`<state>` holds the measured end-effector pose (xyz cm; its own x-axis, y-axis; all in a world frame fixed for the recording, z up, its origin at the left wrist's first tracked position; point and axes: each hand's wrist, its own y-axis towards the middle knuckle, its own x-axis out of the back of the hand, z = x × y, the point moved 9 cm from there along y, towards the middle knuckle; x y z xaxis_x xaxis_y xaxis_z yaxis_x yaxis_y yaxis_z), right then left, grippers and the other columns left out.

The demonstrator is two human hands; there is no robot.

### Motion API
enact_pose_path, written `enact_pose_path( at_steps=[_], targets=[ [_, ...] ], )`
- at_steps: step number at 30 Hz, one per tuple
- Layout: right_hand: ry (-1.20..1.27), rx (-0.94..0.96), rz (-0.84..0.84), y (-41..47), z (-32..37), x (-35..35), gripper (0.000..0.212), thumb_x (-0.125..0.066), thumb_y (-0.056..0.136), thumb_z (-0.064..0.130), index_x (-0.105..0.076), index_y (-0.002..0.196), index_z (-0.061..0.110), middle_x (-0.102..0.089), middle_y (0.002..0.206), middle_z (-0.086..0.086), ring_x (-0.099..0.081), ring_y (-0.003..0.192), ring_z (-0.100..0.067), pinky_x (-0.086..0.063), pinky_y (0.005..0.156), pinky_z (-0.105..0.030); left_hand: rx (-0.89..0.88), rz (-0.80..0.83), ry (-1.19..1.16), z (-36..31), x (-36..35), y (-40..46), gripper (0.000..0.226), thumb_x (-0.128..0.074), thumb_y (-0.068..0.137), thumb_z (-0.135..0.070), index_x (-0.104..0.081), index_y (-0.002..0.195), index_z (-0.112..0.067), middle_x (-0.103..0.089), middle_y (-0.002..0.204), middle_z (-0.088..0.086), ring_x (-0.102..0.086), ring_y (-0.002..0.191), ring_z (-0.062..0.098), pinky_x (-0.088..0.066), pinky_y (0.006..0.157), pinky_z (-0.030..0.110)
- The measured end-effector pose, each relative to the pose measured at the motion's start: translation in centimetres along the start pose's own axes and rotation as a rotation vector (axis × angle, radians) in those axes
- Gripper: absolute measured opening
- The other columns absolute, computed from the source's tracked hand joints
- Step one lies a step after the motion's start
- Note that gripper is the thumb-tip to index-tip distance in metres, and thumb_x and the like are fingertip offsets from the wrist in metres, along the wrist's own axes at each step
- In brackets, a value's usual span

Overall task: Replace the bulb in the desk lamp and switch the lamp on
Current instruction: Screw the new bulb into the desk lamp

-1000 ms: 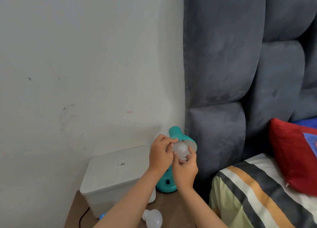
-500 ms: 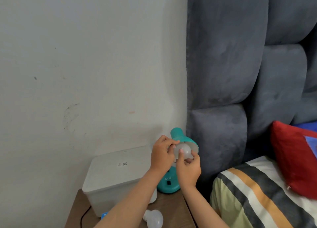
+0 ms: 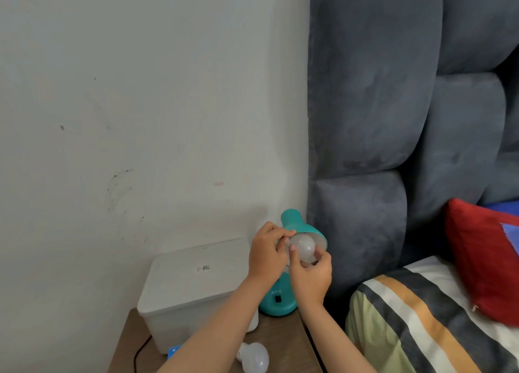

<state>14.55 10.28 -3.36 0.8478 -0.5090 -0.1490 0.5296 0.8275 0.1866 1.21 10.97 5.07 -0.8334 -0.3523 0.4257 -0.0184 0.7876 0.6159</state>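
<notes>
A teal desk lamp stands on the bedside table, its shade (image 3: 298, 226) tilted toward me and its round base (image 3: 278, 302) carrying a small black switch. A white frosted bulb (image 3: 302, 247) sits in the mouth of the shade. My left hand (image 3: 266, 253) grips the shade's left rim. My right hand (image 3: 310, 278) holds the bulb from below, thumb and fingers curled round it. A second white bulb (image 3: 254, 360) lies on the table in front of the lamp.
A white lidded plastic box (image 3: 193, 285) stands left of the lamp on the wooden bedside table (image 3: 280, 333), with a black cable (image 3: 140, 350) beside it. A grey padded headboard (image 3: 365, 147) rises to the right, above a striped pillow (image 3: 415, 325) and a red cushion (image 3: 483, 260).
My right hand's fingers have shifted round the bulb, turning on it at the shade's mouth. My left hand stays on the shade. The view has drifted slightly.
</notes>
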Motion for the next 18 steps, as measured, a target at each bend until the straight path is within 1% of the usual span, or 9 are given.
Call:
enact_pose_path(
  at_steps=[2,6,8,10,12,14,15,17,18],
  targets=[
    [0.008,0.0,0.024,0.01,-0.11,-0.34,0.061,-0.073,0.079,0.029,-0.041,0.129,0.014,-0.06,0.11,-0.006,-0.066,0.079,-0.012,-0.05,0.064,-0.019,0.004,-0.002,0.006,0.13,0.09,0.07,0.022,-0.06,0.086,-0.005,-0.071,0.097,-0.021,-0.058,0.088,-0.006,-0.059,0.08,0.009,-0.056,0.073,0.029],
    [0.012,-0.037,0.031,0.24,-0.37,-0.27,0.046,-0.069,0.082,0.036,-0.047,0.115,0.013,-0.067,0.096,-0.01,-0.066,0.076,-0.014,-0.047,0.058,-0.019,-0.005,-0.007,0.019,0.16,0.04,-0.14,0.022,-0.06,0.086,-0.005,-0.071,0.097,-0.02,-0.059,0.088,-0.004,-0.059,0.079,0.01,-0.056,0.071,0.03],
    [-0.002,-0.023,0.029,0.32,0.0,-0.3,0.046,-0.071,0.08,0.033,-0.049,0.113,0.01,-0.064,0.102,-0.01,-0.063,0.08,-0.015,-0.044,0.059,-0.016,0.0,-0.006,0.022,0.27,0.01,-0.14,0.022,-0.06,0.085,-0.005,-0.071,0.096,-0.02,-0.058,0.088,-0.004,-0.059,0.079,0.009,-0.056,0.071,0.03],
    [-0.026,0.003,0.032,0.39,0.22,-0.35,0.056,-0.077,0.075,0.028,-0.047,0.119,0.009,-0.058,0.112,-0.008,-0.06,0.09,-0.017,-0.043,0.064,-0.016,0.016,-0.003,0.016,0.44,0.03,-0.12,0.024,-0.059,0.085,-0.003,-0.072,0.096,-0.02,-0.058,0.088,-0.004,-0.059,0.08,0.008,-0.055,0.073,0.03],
    [-0.02,0.019,0.058,0.39,0.28,-0.51,0.066,-0.08,0.073,0.022,-0.043,0.126,0.012,-0.056,0.114,-0.006,-0.061,0.086,-0.012,-0.045,0.065,-0.015,0.019,-0.004,0.014,0.44,0.06,-0.08,0.024,-0.06,0.085,-0.003,-0.072,0.096,-0.02,-0.058,0.087,-0.004,-0.059,0.08,0.009,-0.055,0.073,0.029],
    [-0.011,-0.014,0.056,0.38,-0.03,-0.42,0.059,-0.077,0.076,0.025,-0.044,0.123,0.012,-0.061,0.104,-0.006,-0.061,0.075,-0.004,-0.045,0.06,-0.014,0.014,0.001,0.023,0.29,0.06,-0.11,0.023,-0.06,0.085,-0.004,-0.072,0.097,-0.02,-0.057,0.087,-0.004,-0.059,0.079,0.009,-0.056,0.072,0.03],
    [-0.001,-0.044,0.045,0.38,-0.26,-0.3,0.053,-0.074,0.078,0.029,-0.046,0.12,0.011,-0.063,0.095,-0.005,-0.06,0.073,-0.004,-0.044,0.057,-0.015,0.011,0.002,0.024,0.23,0.05,-0.13,0.022,-0.06,0.086,-0.005,-0.071,0.097,-0.019,-0.058,0.087,-0.004,-0.059,0.079,0.009,-0.056,0.072,0.03],
    [0.021,-0.09,0.037,0.39,-0.58,-0.34,0.049,-0.07,0.081,0.036,-0.048,0.114,0.008,-0.062,0.085,-0.004,-0.062,0.073,-0.011,-0.043,0.055,-0.019,0.012,0.001,0.019,0.23,0.13,-0.1,0.021,-0.06,0.086,-0.005,-0.071,0.096,-0.019,-0.058,0.087,-0.004,-0.059,0.079,0.01,-0.056,0.072,0.03],
    [0.017,-0.089,0.034,0.45,-0.65,-0.38,0.049,-0.07,0.081,0.037,-0.048,0.113,0.008,-0.062,0.089,-0.005,-0.063,0.077,-0.016,-0.043,0.056,-0.02,0.014,0.0,0.018,0.3,0.16,-0.09,0.021,-0.06,0.086,-0.005,-0.071,0.096,-0.019,-0.058,0.087,-0.003,-0.059,0.079,0.009,-0.056,0.072,0.03]
  ],
)
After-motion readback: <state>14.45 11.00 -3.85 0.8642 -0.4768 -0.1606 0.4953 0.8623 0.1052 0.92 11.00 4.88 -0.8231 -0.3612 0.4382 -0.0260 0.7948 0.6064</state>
